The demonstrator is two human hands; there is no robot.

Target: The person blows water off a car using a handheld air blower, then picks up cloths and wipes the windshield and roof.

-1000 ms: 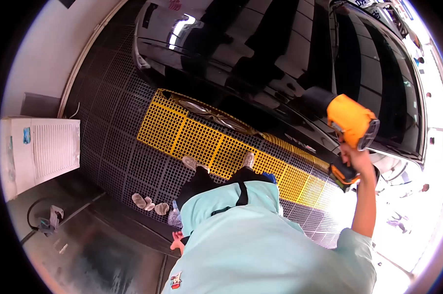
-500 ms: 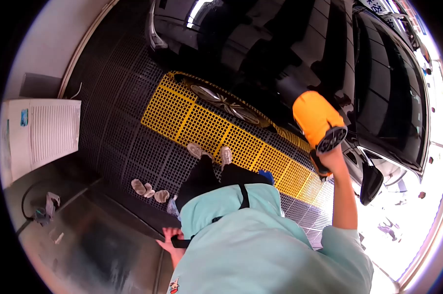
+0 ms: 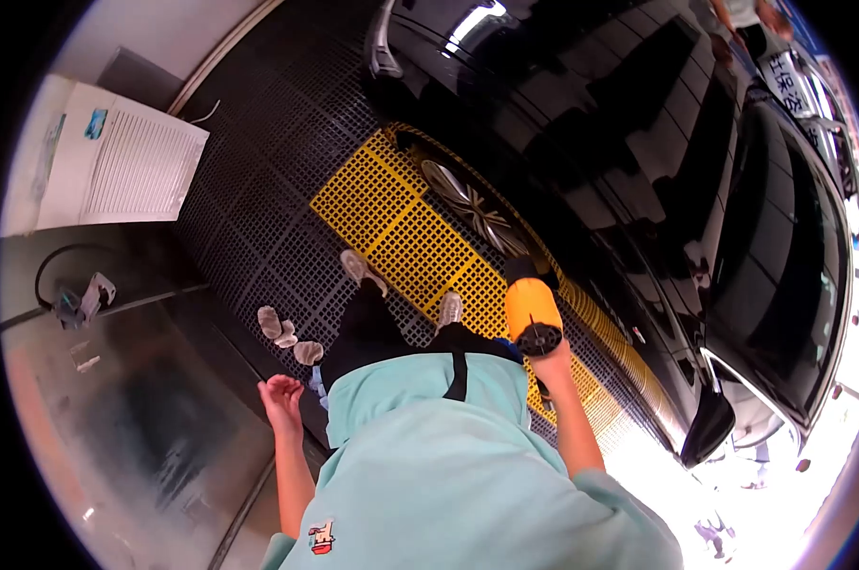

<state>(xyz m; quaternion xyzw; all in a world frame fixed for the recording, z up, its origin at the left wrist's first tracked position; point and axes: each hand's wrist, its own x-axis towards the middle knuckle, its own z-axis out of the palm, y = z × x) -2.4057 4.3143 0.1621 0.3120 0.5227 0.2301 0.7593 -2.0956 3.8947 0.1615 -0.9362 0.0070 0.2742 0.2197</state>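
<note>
My right hand (image 3: pixel 553 363) is wrapped round the handle of an orange and black handheld blower (image 3: pixel 532 309). Its round vented rear faces me, and its dark nozzle points away toward the front wheel (image 3: pixel 472 204) of a black car (image 3: pixel 581 142). Most of the handle is hidden below the blower's body. My left hand (image 3: pixel 282 401) hangs out at my left side with loosely bent fingers, holding nothing. It is above the floor's edge, near a shiny panel.
Yellow grating (image 3: pixel 372 190) and dark grating (image 3: pixel 258 209) cover the floor. A white ribbed appliance (image 3: pixel 135 161) stands at left. Crumpled pale cloths (image 3: pixel 277 328) lie near my feet. The car's side mirror (image 3: pixel 709 427) juts out at right. Part of another person (image 3: pixel 752 19) shows at top right.
My right hand has brought the blower down and left, from over the car's side to nearer my body. My left hand has moved up and left, away from my waist. My view has turned.
</note>
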